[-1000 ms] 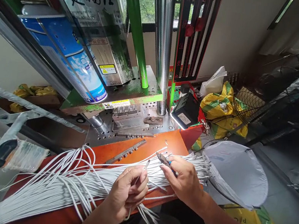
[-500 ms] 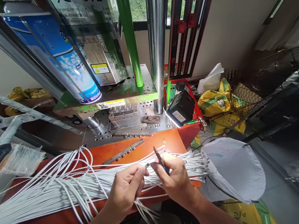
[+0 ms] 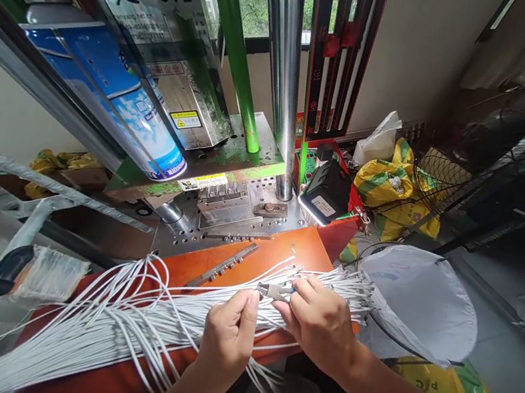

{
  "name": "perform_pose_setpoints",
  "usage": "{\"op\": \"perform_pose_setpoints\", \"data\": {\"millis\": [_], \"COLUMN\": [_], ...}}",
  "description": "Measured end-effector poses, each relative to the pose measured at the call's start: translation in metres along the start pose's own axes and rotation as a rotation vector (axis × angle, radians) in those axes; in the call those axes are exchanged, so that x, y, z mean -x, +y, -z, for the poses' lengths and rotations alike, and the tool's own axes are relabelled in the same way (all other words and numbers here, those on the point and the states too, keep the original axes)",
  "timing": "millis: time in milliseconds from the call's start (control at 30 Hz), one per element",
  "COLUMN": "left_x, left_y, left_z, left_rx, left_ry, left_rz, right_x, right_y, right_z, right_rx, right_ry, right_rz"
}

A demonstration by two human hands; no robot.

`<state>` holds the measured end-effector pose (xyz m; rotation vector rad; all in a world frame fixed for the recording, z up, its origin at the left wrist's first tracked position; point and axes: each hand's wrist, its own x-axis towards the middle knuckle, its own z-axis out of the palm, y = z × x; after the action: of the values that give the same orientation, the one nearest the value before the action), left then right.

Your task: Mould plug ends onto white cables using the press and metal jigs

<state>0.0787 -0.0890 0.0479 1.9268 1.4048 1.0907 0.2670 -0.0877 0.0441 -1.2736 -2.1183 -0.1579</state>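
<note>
My left hand (image 3: 231, 330) is closed in a pinch, thumb against forefinger, on a small metal piece (image 3: 260, 287) mostly hidden by the fingertips. A pair of pliers (image 3: 273, 291) with blue on its handles is in my right hand (image 3: 319, 318), fingers wrapped round it. The pliers lie nearly level, jaws pointing left and meeting the small piece at my left fingertips. Whether the jaws grip it, I cannot tell. Both hands are over a thick bundle of white cables (image 3: 117, 327), whose metal-tipped ends gather at the right.
Behind the hands stands a press with a steel bed (image 3: 185, 234), mould blocks (image 3: 230, 208) and a chrome column (image 3: 284, 72). A toothed metal bar (image 3: 225, 264) lies on the orange table (image 3: 305, 245). A spray can (image 3: 108, 91) is at left, a white mesh basket (image 3: 422, 299) at right.
The pliers have swung from pointing up and away to lying level, jaws now at my left fingertips. My right hand has turned over with knuckles upward. The view has shifted slightly.
</note>
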Motion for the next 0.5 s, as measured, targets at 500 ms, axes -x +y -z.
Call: {"op": "perform_pose_setpoints", "data": {"millis": [500], "left_x": [0.001], "left_y": [0.006], "left_z": [-0.015], "left_rx": [0.781], "left_ry": [-0.459], "left_rz": [0.482], "right_x": [-0.066], "right_y": [0.104], "right_z": [-0.051], "right_rx": [0.287], "right_ry": [-0.341], "right_rz": [-0.376]}}
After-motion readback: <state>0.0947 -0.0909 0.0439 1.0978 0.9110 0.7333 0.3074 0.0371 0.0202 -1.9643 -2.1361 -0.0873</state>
